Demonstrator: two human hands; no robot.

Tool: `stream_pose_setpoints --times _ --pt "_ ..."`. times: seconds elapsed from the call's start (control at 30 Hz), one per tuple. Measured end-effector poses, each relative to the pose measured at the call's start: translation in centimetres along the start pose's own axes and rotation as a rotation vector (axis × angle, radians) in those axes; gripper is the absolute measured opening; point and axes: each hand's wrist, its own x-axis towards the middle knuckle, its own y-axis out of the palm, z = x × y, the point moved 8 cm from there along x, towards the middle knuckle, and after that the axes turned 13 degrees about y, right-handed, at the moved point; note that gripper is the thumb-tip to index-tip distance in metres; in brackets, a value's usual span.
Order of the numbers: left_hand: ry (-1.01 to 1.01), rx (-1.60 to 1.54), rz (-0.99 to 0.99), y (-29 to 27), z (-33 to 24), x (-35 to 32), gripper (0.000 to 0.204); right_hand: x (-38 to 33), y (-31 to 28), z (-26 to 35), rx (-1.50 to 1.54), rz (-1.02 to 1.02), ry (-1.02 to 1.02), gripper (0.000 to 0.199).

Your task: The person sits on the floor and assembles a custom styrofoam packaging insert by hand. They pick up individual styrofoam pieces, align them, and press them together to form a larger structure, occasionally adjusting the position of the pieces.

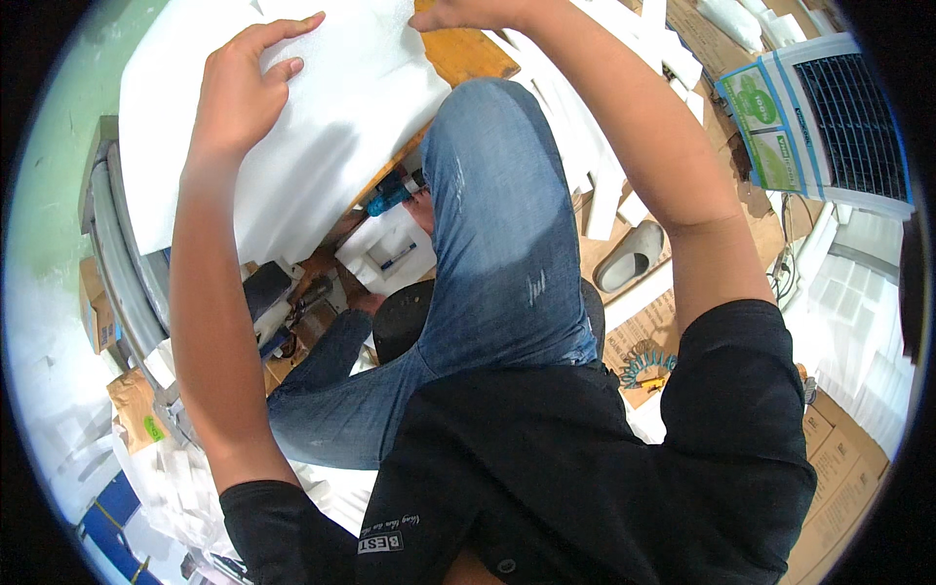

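Observation:
A large white foam sheet (375, 88) lies over a brown wooden board (468, 57) in front of me. My left hand (244, 88) rests on the sheet, its index finger and thumb stretched out and apart; the other fingers are mostly hidden. At the top edge of the view, my right hand (473, 12) is partly cut off. Its fingertips are bunched together at the sheet's right edge and seem to grip it. Below the board, beside my knee, is a blue-and-black tool (392, 195) that I cannot make out fully.
White foam strips (609, 190) and a grey clog (630, 256) lie on cardboard to the right. Farther right stands a crate with a dark grille (848, 122). A teal coiled hose (645, 366) is near my right side. Grey pipes (127, 253) run along the left.

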Motion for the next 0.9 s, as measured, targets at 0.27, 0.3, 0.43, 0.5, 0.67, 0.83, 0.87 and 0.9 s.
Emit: stream_pose_setpoints --times 0.27,0.3,0.43,0.5,0.67,0.83,0.87,0.9 --pt "-0.017 0.031 0.059 0.6 1.6 0.2 0.041 -0.1 0.4 -0.3 0.026 0.024 0.008 0.084" --pt "-0.012 0.026 0.059 0.7 1.7 0.2 0.041 -0.1 0.4 -0.3 0.028 0.02 0.007 0.084" --pt "-0.032 -0.038 0.087 0.7 1.1 0.4 0.04 -0.1 0.2 -0.1 0.006 0.039 0.038 0.083" --pt "-0.039 -0.05 0.09 0.7 1.0 0.4 0.041 -0.1 0.3 0.0 -0.005 0.045 0.027 0.081" --pt "0.039 -0.004 0.091 0.4 1.0 0.5 0.041 0.2 0.5 0.2 0.018 0.077 0.003 0.073" --pt "-0.01 -0.026 0.14 0.7 1.1 0.9 0.042 -0.1 0.1 -1.1 0.084 -0.036 -0.081 0.064" --pt "-0.02 -0.051 0.152 0.8 1.0 1.1 0.042 -0.4 0.1 -1.9 0.109 -0.005 -0.015 0.064" --pt "-0.008 -0.036 0.133 0.7 1.1 0.8 0.042 -0.6 0.1 -1.7 0.142 0.029 0.041 0.063"
